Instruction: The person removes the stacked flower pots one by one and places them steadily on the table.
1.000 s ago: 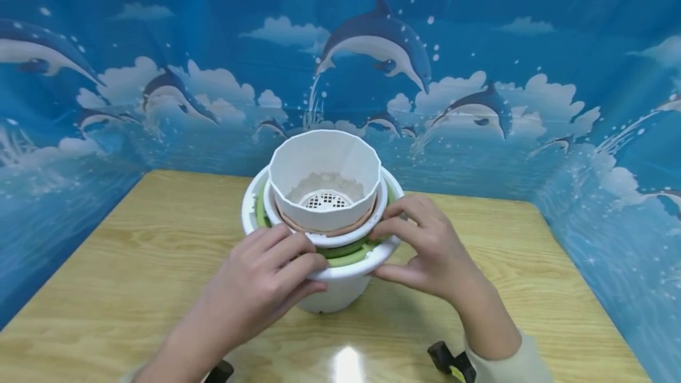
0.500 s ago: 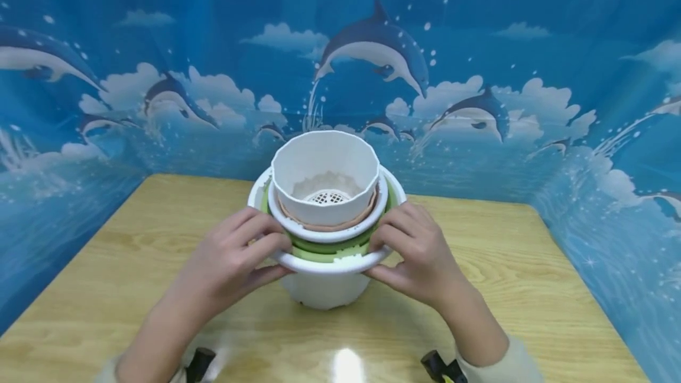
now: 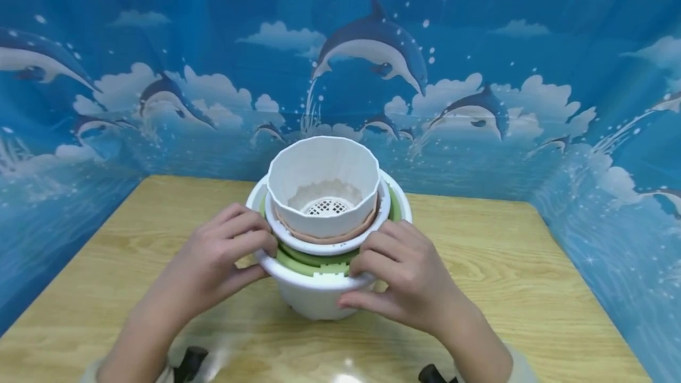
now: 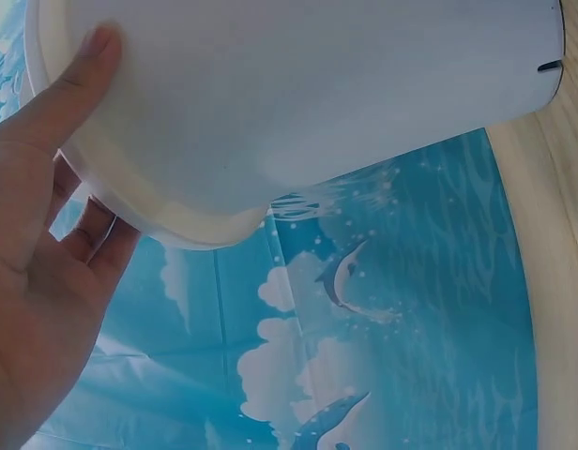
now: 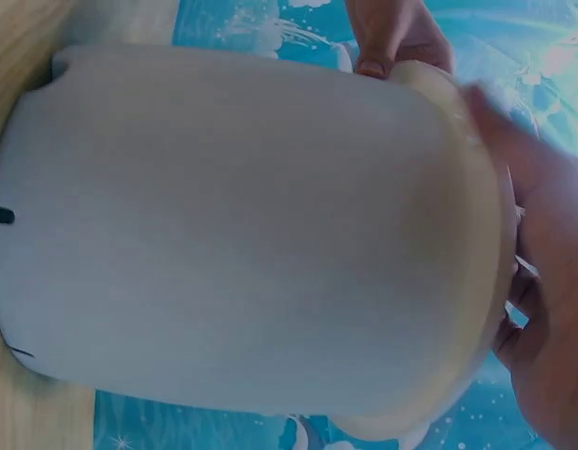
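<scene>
A stack of nested flowerpots stands on the table. The large white flowerpot (image 3: pixel 314 297) is outermost, with a green pot (image 3: pixel 295 266) inside it. Farther in come a white-rimmed pot (image 3: pixel 311 247), a brownish rim (image 3: pixel 319 239) and a faceted white pot (image 3: pixel 324 167) with a grated, dirt-stained bottom. My left hand (image 3: pixel 223 253) grips the outer rim at the left, thumb outside and fingers over it. At the front right, my right hand (image 3: pixel 401 273) has its fingers hooked over the same rim and its thumb below, blurred in the right wrist view.
The wood-grain table (image 3: pixel 159 241) carries the stack near its middle. A blue dolphin-print curtain (image 3: pixel 213 34) stands close behind and along both sides. Black wrist gear (image 3: pixel 190 362) shows below the left hand.
My left hand has shifted from the front to the left along the rim. The right hand has come toward the front. Pale tabs on the green rim have turned leftward with the stack.
</scene>
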Available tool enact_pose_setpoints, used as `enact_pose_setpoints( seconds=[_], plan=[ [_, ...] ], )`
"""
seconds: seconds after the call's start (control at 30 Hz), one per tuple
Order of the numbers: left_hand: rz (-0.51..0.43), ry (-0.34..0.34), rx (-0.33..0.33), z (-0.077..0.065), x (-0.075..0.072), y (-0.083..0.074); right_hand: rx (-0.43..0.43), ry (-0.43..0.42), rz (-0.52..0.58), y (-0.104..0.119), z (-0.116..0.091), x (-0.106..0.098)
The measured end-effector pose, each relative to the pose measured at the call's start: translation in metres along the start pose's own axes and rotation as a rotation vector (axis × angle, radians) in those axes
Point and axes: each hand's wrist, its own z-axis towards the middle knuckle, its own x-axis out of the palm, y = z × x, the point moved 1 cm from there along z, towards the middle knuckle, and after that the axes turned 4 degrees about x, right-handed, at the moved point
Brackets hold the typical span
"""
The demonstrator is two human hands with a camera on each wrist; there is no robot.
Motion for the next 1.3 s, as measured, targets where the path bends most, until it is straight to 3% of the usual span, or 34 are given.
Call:
enact_pose_setpoints(
  seconds=[0.13, 0.3, 0.43, 0.67, 0.93, 1.3],
  plan=[
    [-0.002, 0.001, -0.012, 0.002, -0.001, -0.001, 0.053, -0.099, 0.034, -0.003, 0.002, -0.007],
    [-0.007, -0.006, -0.014, 0.003, 0.001, -0.003, 0.115, -0.182, -0.019, -0.009, 0.001, -0.009],
    [-0.03, -0.009, -0.021, 0.004, 0.002, -0.003, 0.097, -0.174, -0.081, -0.013, -0.001, -0.006],
    [-0.034, -0.003, -0.028, 0.004, 0.001, -0.003, 0.095, -0.085, -0.144, -0.014, -0.003, -0.005],
    [-0.023, -0.012, -0.032, 0.003, 0.0, -0.006, 0.097, -0.127, -0.201, -0.014, -0.002, -0.006],
    [-0.03, 0.004, -0.06, 0.002, -0.001, -0.006, 0.147, -0.124, -0.157, -0.01, 0.009, -0.004]
  ],
)
